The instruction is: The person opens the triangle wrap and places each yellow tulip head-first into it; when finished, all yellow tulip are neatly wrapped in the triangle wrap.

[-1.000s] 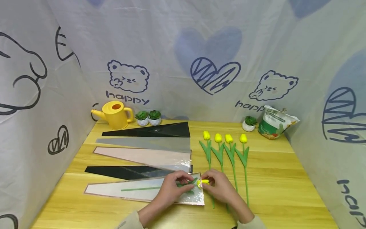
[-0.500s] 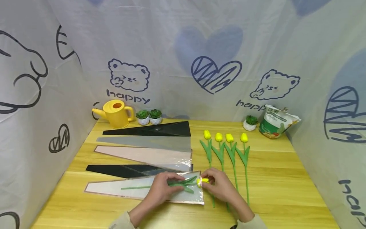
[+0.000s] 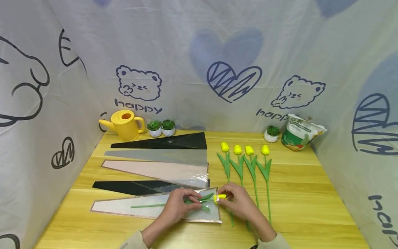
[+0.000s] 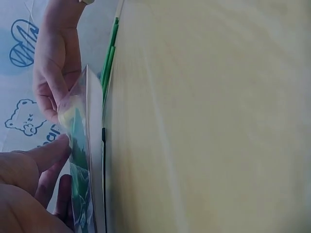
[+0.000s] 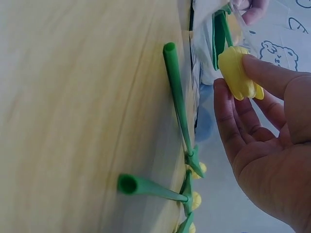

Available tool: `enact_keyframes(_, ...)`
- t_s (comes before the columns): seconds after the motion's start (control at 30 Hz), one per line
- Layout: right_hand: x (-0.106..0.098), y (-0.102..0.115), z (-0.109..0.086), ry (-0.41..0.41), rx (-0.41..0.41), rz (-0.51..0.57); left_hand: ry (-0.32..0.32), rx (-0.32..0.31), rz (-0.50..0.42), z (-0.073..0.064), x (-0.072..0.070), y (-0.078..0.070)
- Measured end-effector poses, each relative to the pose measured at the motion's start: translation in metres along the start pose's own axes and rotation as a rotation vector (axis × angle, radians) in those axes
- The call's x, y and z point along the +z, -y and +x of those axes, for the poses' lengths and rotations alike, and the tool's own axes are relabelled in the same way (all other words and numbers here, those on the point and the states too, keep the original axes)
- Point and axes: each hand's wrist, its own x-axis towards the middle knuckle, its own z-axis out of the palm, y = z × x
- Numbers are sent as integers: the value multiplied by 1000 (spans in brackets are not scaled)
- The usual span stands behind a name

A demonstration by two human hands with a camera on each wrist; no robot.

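Note:
A yellow artificial tulip lies lengthwise in a clear wrapping sleeve with a pinkish border. Its green stem and leaves show through the film, and its bloom is at the sleeve's wide right end. My right hand pinches that bloom between thumb and fingers; in the right wrist view the yellow bloom sits under the thumb. My left hand grips the sleeve around the leaves, thumb on the near side. In the left wrist view, the thumb and fingers meet the film beside the green leaves.
Several more yellow tulips lie side by side at right, some stems passing beneath my right hand. Behind the sleeve lie other flat sleeves: black, pink, grey. A yellow watering can, potted succulents and a green-white bag stand behind.
My left hand has slid left along the sleeve, showing more of the tulip's leaves. The right hand stays at the bloom, nearly in place.

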Motion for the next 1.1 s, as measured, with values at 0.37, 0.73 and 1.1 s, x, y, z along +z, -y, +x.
enact_keyframes(0.37, -1, -2, 0, 15, -14, 4, 16, 0, 59, -2, 1, 0)
enact_keyframes(0.73, 2, -4, 1, 35, -7, 127, -2, 40, 24, 0, 3, 0)
enact_keyframes(1.1, 0, -4, 5, 73, 53, 240, -7, 61, -14, 2, 5, -3)
